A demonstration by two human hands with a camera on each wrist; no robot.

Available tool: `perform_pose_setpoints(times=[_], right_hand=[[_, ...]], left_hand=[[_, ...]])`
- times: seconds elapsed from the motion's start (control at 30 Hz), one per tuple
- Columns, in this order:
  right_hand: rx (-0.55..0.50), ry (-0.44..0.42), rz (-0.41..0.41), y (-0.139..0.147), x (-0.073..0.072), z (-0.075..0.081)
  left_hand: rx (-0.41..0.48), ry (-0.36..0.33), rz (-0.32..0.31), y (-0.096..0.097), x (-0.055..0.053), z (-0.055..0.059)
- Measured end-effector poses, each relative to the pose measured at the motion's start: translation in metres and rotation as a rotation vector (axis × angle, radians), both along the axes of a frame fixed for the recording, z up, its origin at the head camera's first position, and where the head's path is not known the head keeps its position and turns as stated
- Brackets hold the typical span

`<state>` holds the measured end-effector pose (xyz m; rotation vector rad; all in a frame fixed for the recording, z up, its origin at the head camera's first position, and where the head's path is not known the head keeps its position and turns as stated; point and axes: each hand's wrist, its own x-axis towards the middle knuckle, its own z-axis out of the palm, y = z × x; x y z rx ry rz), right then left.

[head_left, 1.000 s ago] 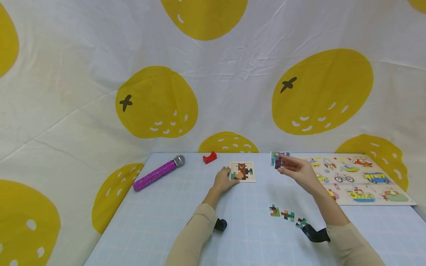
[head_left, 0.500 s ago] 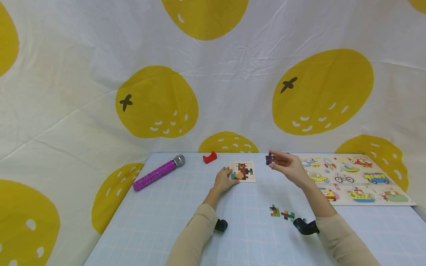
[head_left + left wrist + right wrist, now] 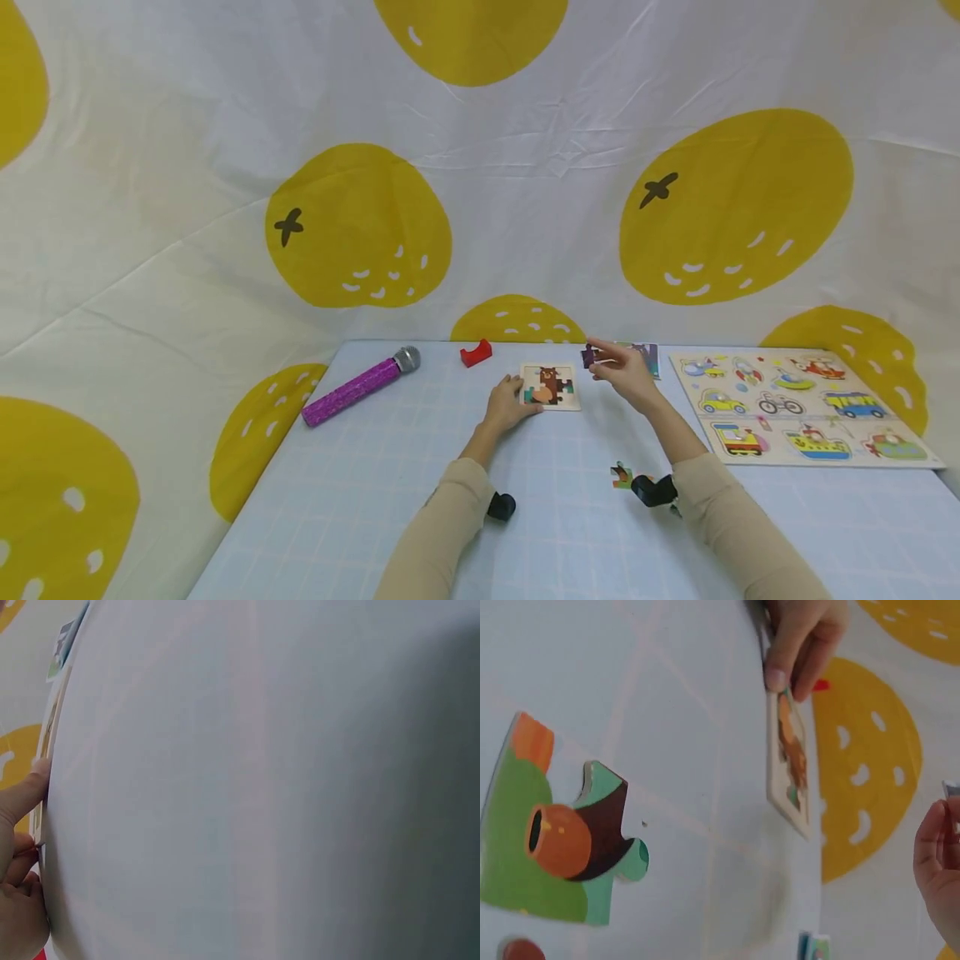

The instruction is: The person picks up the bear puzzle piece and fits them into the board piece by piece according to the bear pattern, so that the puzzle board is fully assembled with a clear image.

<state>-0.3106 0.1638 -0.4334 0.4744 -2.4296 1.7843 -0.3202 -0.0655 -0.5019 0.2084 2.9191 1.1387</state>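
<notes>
My left hand (image 3: 506, 407) grips the near left corner of a small framed jigsaw puzzle (image 3: 562, 407) showing a brown bear; thumb and fingers hold its edge in the left wrist view. Some pieces are in the frame. My right hand (image 3: 624, 372) pinches a dark purple puzzle piece (image 3: 588, 357) between thumb and fingertips, raised just right of the frame. Only part of that hand shows at the right edge of the right wrist view. Loose puzzle pieces lie near my right forearm, one with green and orange (image 3: 622, 476), partly covered by the black wrist mount (image 3: 654, 491).
A colourful picture card (image 3: 651, 357) lies behind my right hand. Farther right is a large vehicle peg puzzle board (image 3: 780, 425). A red curved block (image 3: 476, 353) and a glittery purple microphone (image 3: 360, 390) lie on the left. A patterned cloth (image 3: 525, 208) hangs behind the table.
My right hand has moved left with the purple piece, from in front of the picture card to beside the framed puzzle. My left hand stays on the frame.
</notes>
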Motion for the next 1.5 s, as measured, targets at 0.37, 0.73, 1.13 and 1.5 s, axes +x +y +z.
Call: perform_pose_setpoints(times=[0.37,0.73,1.13,1.5], right_hand=[[0.056,-0.281,-0.153,-0.015,-0.029,-0.018],[0.136,-0.174,-0.06,-0.019,-0.051,-0.031],[0.341,-0.098,-0.093,-0.028,-0.061,-0.049],[0.446,-0.067,-0.071,-0.034,-0.065,-0.051]], left_hand=[[0.011,-0.009,0.008,0.002,0.0,-0.001],[0.035,-0.016,0.013,0.002,0.0,-0.001],[0.068,-0.017,0.025,0.002,-0.001,-0.002],[0.084,-0.027,0.045,0.002,0.001,0.001]])
